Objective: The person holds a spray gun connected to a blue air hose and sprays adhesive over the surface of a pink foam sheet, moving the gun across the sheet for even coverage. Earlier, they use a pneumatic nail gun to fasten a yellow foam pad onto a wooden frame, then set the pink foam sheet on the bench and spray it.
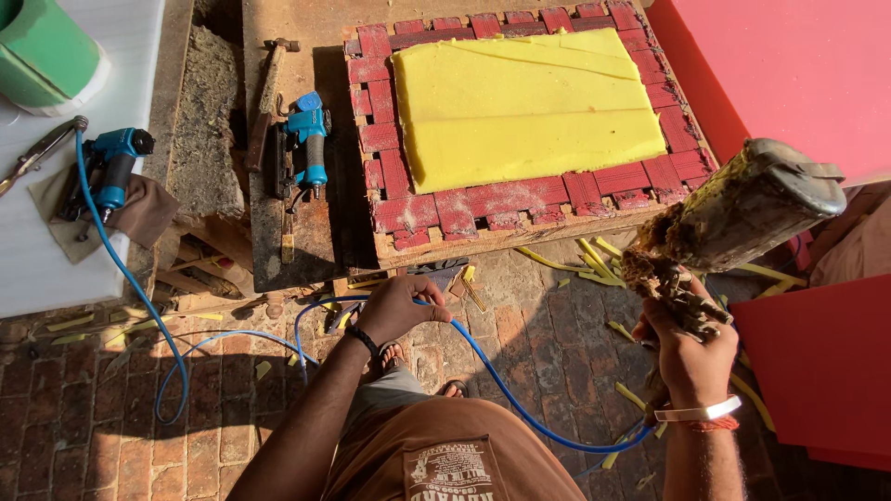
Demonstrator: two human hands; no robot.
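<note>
A brick floor (83, 417) in reddish tones is seen from above, lit by hard sun and strewn with yellow foam scraps (594, 255). A wooden bench (297, 28) stands ahead, and on it a frame (520, 199) woven with red webbing is laid flat, with a yellow foam slab (529, 107) resting on its middle. Just left of the frame, a blue air stapler (309, 139) lies on the bench beside a hammer (269, 93). Further left, a white table (37, 250) carries a second blue air tool (116, 167) on a brown cloth (148, 213), pliers (42, 148) and a green roll (46, 51). Red foam sheets (789, 65) are stacked at the right.

The left hand (397, 308) is lowered below the frame's near edge, its fingers curled over a blue air hose (501, 380), which loops across the floor; how firmly the hose is pinched cannot be told. The right hand (689, 348) is raised at the right, its fingers clamped on the crusted handle of a glue-caked metal can (742, 209), which is tilted on its side above the floor, just off the frame's right corner.
</note>
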